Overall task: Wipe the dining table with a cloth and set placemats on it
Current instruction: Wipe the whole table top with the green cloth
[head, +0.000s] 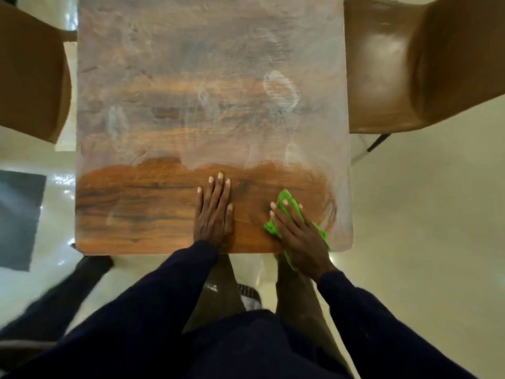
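On one dusty wooden table (pixel 164 209) between two brown chairs (pixel 382 64), left hand (pixel 214 212) lies flat; right hand (pixel 297 236), fingers straight, presses one green cloth (pixel 287 196)

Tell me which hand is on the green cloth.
The right hand, pressed flat on the green cloth on the table; the left hand lies flat on bare wood beside it, touching no cloth.

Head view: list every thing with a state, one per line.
table: near strip wiped, rest filmed white
cloth: bunched, pressed to table
left hand: flat on table, fingers straight
right hand: pressing cloth, fingers straight
left chair: upright beside table
right chair: upright beside table
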### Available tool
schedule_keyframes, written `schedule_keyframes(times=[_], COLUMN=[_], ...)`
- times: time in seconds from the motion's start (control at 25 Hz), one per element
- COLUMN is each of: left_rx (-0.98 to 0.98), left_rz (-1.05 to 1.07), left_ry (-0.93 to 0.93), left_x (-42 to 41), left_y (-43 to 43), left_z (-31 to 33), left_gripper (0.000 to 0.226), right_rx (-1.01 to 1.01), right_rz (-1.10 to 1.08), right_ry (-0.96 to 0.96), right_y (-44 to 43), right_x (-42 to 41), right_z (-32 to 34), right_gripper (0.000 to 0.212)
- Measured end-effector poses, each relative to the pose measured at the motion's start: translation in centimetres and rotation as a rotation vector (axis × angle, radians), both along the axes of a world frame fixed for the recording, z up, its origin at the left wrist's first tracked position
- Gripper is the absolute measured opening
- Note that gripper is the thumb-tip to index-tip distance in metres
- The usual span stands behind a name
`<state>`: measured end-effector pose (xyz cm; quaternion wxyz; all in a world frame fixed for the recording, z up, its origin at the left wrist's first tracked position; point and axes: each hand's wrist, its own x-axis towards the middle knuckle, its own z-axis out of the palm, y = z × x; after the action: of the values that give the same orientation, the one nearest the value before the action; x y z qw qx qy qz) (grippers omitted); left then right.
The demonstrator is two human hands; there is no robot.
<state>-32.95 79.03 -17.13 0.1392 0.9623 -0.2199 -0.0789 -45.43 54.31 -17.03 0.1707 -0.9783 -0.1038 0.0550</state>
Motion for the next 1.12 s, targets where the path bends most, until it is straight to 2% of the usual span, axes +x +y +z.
schedule_keyframes(times=[0.16, 0.24, 0.36, 0.44, 0.52, 0.6, 0.68, 0.72, 0.8, 0.96, 1.04, 1.12], left_rx=[0.015, 0.036, 0.039, 0.045, 0.048, 0.047, 0.041, 0.041, 0.042, 0.026, 0.021, -0.005], left_rz=[0.134, 0.124, 0.135, 0.127, 0.128, 0.136, 0.138, 0.144, 0.175, 0.23, 0.281, 0.348], left_ry=[-0.005, -0.015, -0.011, -0.022, -0.032, -0.035, -0.036, -0.035, -0.036, -0.017, 0.001, 0.015], left_x=[-1.4, -1.5, -1.7, -1.7, -1.6, -1.5, -1.7, -1.9, -2.1, -2.8, -2.9, -3.3], left_y=[-1.7, -1.5, -1.6, -1.6, -1.4, -1.6, -1.8, -1.9, -1.9, -2.9, -3.6, -4.5], left_z=[-0.5, -0.7, -0.6, -0.5, -0.5, -0.5, -0.6, -0.7, -0.7, -0.6, -0.5, -0.7], left_gripper=[0.061, 0.061, 0.062, 0.062, 0.062, 0.062, 0.062, 0.062, 0.061, 0.061, 0.061, 0.06], right_rx=[-0.066, -0.073, -0.07, -0.025, -0.02, -0.014, -0.039, -0.057, -0.067, -0.03, -0.026, -0.032], right_rz=[-0.01, -0.138, -0.288, -0.245, -0.065, 0.148, 0.256, 0.252, 0.159, -0.207, -0.164, -0.007], right_ry=[-0.018, -0.025, -0.011, -0.02, -0.002, -0.016, -0.037, -0.035, -0.054, -0.068, -0.069, -0.05], right_y=[-7.9, -8.5, -5.3, -2.7, -1.4, -3.0, -7.0, -9.0, -11.1, -7.2, -4.4, -3.3], right_x=[0.5, 4.0, 9.3, 9.6, 6.6, 2.5, 0.4, 0.6, 2.8, 9.0, 8.9, 5.8], right_z=[0.0, -0.2, -0.1, 0.3, 0.6, 0.5, 0.0, 0.0, 0.2, 1.1, 0.7, 0.1], right_gripper=[0.063, 0.053, 0.048, 0.051, 0.056, 0.061, 0.072, 0.073, 0.062, 0.05, 0.049, 0.056])
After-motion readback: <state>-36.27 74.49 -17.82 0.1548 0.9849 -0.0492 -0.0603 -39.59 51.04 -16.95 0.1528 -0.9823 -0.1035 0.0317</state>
